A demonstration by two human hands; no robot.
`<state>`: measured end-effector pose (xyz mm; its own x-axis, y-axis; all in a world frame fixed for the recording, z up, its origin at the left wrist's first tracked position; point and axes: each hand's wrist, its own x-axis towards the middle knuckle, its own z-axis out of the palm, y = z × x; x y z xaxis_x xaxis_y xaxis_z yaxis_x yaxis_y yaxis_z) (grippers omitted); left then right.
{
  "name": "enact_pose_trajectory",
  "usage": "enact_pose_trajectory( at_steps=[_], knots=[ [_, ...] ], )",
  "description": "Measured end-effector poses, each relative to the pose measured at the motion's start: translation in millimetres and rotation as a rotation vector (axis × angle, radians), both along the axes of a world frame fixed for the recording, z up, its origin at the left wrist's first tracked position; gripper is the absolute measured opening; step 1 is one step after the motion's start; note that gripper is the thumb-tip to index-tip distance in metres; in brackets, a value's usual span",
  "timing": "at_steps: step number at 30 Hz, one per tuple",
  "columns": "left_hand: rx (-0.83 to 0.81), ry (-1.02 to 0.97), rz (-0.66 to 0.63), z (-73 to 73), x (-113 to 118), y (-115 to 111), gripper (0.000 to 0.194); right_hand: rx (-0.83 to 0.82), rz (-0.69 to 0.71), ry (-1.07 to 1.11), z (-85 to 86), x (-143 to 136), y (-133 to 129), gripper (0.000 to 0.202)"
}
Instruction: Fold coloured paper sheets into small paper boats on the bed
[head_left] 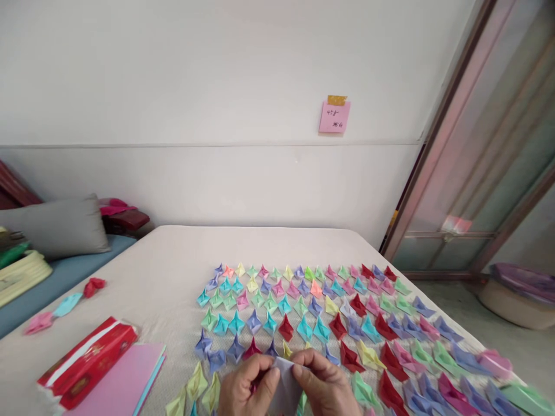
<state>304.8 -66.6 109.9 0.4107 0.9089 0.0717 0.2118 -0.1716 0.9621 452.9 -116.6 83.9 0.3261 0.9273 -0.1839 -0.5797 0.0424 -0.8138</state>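
Observation:
A pale lavender sheet of paper, partly folded, is held up near the bottom edge of the view. My left hand pinches its left upper edge between thumb and fingers. On the other side, my right hand grips the right upper edge the same way. The lower part of the paper runs out of view. Rows of small folded paper boats in many colours spread over the table beyond and around both hands. Some boats directly behind my hands are hidden.
At the left lie a stack of coloured paper and a red-and-white packet. Three folded pieces, including a blue one, lie near the table's left edge. A grey cushion rests beyond. A pink note is taped to the wall.

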Motion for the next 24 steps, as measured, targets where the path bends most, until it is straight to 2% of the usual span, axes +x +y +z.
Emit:
enact_pose_trajectory(
  at_steps=[3,8,10,12,15,18,20,22,24],
  knots=[
    [-0.016,-0.019,0.003,1.3,-2,2,0.028,-0.012,0.051,-0.102,6.7,2,-2,0.029],
    [0.074,0.036,-0.079,2.7,-1,2,0.022,0.027,0.007,-0.55,23.5,2,-10,0.023],
    [0.112,0.049,-0.097,3.3,1,0,0.021,0.047,0.003,-0.644,26.8,1,-12,0.018],
    [0.099,0.052,-0.101,5.4,3,-2,0.02,0.062,-0.009,-0.668,27.5,0,-13,0.016],
    [-0.061,0.003,-0.147,11.8,6,-4,0.005,0.067,-0.038,-0.622,26.5,3,-13,0.019],
    [-0.188,-0.015,-0.167,18.8,6,-4,0.015,0.075,-0.022,-0.492,26.9,7,-13,0.023],
    [-0.17,-0.001,-0.147,20.1,5,-4,0.015,0.078,-0.034,-0.441,28.1,9,-12,0.022],
    [-0.067,0.004,-0.123,17.1,3,-3,0.003,0.078,-0.072,-0.427,28.9,10,-12,0.021],
    [0.05,0.007,-0.082,11.1,1,-3,0.011,0.063,-0.111,-0.415,28.7,11,-12,0.022]
  ],
)
